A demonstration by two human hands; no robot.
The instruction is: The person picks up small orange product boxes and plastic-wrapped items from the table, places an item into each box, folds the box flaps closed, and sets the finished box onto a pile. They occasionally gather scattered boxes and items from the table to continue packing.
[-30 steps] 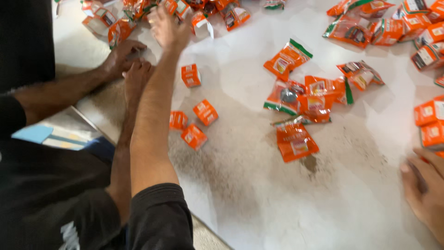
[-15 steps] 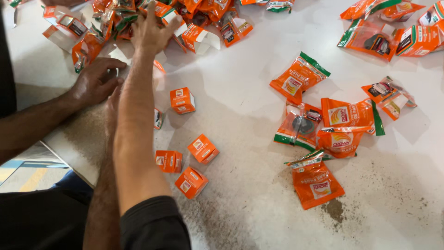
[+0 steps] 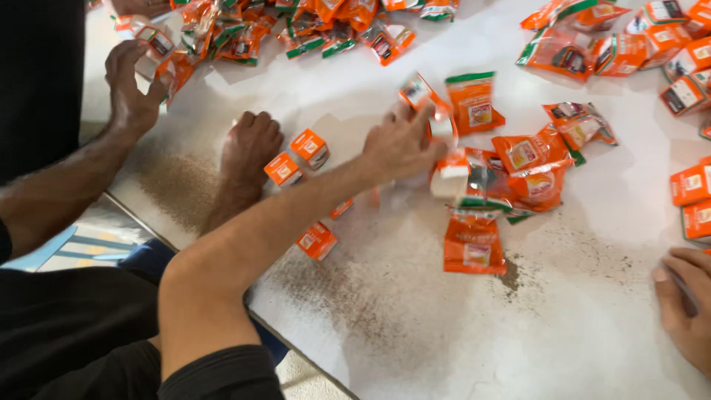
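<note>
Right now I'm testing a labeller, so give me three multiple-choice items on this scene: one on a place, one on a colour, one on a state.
1. Where does the left hand rest?
A. on the table
B. on a chair
C. in a bag
2. What is the main colour of the boxes?
A. blue
B. orange
C. black
3. How is the left hand?
A. flat open
B. closed in a fist
C. pinching a sachet

Answers: 1 A, its knuckles lie on the white top beside the boxes; 2 B, their faces are orange; 3 B, the fingers are curled under.
</note>
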